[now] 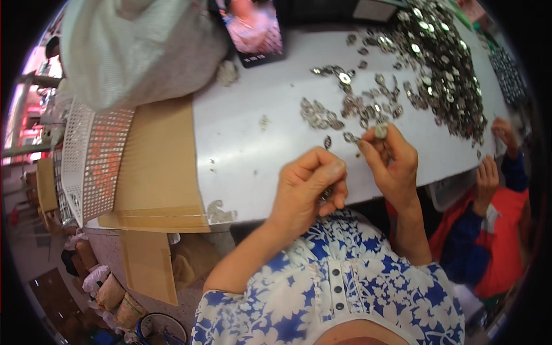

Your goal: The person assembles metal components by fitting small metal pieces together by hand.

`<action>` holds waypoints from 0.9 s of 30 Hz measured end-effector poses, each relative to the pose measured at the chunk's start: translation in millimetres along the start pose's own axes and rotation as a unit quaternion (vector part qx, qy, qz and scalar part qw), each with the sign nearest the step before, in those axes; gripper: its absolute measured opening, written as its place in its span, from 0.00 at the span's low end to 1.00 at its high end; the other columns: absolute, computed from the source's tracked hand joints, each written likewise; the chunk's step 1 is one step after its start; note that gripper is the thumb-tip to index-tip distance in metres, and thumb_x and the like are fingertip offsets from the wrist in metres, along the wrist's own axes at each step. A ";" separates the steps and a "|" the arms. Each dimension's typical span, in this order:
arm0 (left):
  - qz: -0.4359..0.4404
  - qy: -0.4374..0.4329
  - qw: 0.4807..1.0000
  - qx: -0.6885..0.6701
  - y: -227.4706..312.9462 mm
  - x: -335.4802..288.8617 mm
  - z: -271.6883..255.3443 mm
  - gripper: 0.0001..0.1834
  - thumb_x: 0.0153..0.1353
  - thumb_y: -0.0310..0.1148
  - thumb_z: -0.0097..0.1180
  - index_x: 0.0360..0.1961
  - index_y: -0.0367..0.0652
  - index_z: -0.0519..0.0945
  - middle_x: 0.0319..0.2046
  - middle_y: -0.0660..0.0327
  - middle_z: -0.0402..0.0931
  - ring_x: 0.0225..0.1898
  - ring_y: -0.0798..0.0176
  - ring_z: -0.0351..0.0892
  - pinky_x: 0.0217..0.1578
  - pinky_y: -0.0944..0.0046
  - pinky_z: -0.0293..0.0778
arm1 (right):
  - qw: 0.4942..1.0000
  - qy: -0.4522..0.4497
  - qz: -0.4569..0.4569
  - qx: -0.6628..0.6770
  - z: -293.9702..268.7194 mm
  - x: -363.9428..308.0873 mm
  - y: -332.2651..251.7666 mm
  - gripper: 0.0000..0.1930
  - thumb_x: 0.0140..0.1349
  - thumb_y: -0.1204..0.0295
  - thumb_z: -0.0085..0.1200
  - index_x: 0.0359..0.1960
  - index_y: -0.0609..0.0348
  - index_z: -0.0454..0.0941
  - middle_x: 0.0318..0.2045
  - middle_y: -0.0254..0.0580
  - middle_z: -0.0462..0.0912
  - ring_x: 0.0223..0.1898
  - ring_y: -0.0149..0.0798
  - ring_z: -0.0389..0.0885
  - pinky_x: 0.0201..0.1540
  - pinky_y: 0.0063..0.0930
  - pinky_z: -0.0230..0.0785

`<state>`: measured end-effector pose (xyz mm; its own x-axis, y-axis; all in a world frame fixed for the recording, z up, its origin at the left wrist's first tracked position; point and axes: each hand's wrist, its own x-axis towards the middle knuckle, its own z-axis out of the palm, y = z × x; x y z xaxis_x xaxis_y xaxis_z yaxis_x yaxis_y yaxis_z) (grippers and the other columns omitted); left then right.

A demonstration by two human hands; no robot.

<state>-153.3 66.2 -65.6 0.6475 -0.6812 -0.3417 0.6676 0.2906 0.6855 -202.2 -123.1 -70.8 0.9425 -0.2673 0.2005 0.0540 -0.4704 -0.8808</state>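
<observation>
My right hand [397,164] is over the table's front part, thumb and finger pinching a small shiny metal piece [349,137]. Something pale is wrapped round one of its fingertips. Lower and to the left, my left hand [307,181] is closed, with small dark metal pieces [326,194] showing between its fingers. How many it holds is hidden. A single metal piece [328,142] lies on the white tabletop [247,126] between the hands. Just beyond them are loose clusters of similar oval pieces [319,114].
A large heap of metal pieces [448,75] covers the far right. At the left are a white sack [144,52], a perforated plastic basket [103,161] and flat cardboard [158,155]. A lit phone screen [253,31] stands at the back. Another person's hands [487,175] are at the right edge.
</observation>
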 end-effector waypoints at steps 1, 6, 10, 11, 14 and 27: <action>-0.008 0.002 1.000 0.004 0.3 -0.2 2.1 0.10 0.69 0.37 0.55 0.34 0.42 0.76 0.25 0.62 0.77 0.21 0.71 0.75 0.17 0.75 0.63 | 1.000 0.020 -0.004 0.004 2.1 -3.2 5.6 0.04 0.63 0.83 0.59 0.37 0.66 0.76 0.26 0.36 0.80 0.25 0.21 0.77 0.25 0.18 0.67; -0.049 -0.007 0.999 0.002 6.4 -3.2 -1.8 0.09 0.69 0.36 0.54 0.33 0.43 0.75 0.24 0.63 0.76 0.20 0.73 0.73 0.17 0.76 0.60 | 0.995 0.029 -0.052 -0.077 3.4 0.9 -0.9 0.09 0.60 0.87 0.56 0.42 0.68 0.79 0.32 0.41 0.78 0.24 0.29 0.77 0.23 0.22 0.65; -0.074 -0.009 0.997 0.008 22.1 -1.9 1.7 0.11 0.69 0.39 0.56 0.32 0.44 0.75 0.23 0.65 0.74 0.20 0.73 0.72 0.18 0.76 0.60 | 0.991 0.029 -0.088 -0.098 6.2 6.6 -7.9 0.09 0.57 0.87 0.58 0.40 0.66 0.80 0.30 0.41 0.76 0.21 0.32 0.74 0.22 0.25 0.63; -0.070 -0.010 0.997 0.010 28.7 -0.7 2.2 0.11 0.69 0.39 0.56 0.32 0.44 0.75 0.23 0.65 0.74 0.20 0.73 0.72 0.18 0.76 0.60 | 0.990 0.031 -0.093 -0.098 6.2 7.4 -7.7 0.09 0.57 0.87 0.58 0.40 0.66 0.80 0.30 0.41 0.76 0.21 0.32 0.74 0.22 0.25 0.63; -0.102 0.000 0.994 0.049 47.9 3.5 -0.9 0.13 0.69 0.41 0.57 0.30 0.44 0.75 0.23 0.65 0.74 0.20 0.73 0.71 0.20 0.76 0.60 | 0.991 0.012 -0.057 -0.123 4.1 8.7 -9.1 0.06 0.57 0.85 0.60 0.35 0.65 0.78 0.27 0.40 0.76 0.21 0.32 0.77 0.22 0.25 0.63; -0.094 -0.054 0.991 0.077 73.8 23.4 -23.5 0.12 0.66 0.38 0.57 0.29 0.43 0.75 0.25 0.60 0.77 0.22 0.68 0.76 0.18 0.72 0.59 | 0.997 0.066 -0.022 -0.025 11.6 10.7 -8.4 0.06 0.59 0.87 0.59 0.38 0.68 0.80 0.33 0.35 0.78 0.23 0.19 0.72 0.21 0.14 0.58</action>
<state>-80.3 87.5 -38.1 0.4687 -0.7841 -0.4068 0.7025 0.0516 0.7098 -188.8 -112.3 -66.3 0.8879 -0.3519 0.2963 0.0746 -0.5254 -0.8476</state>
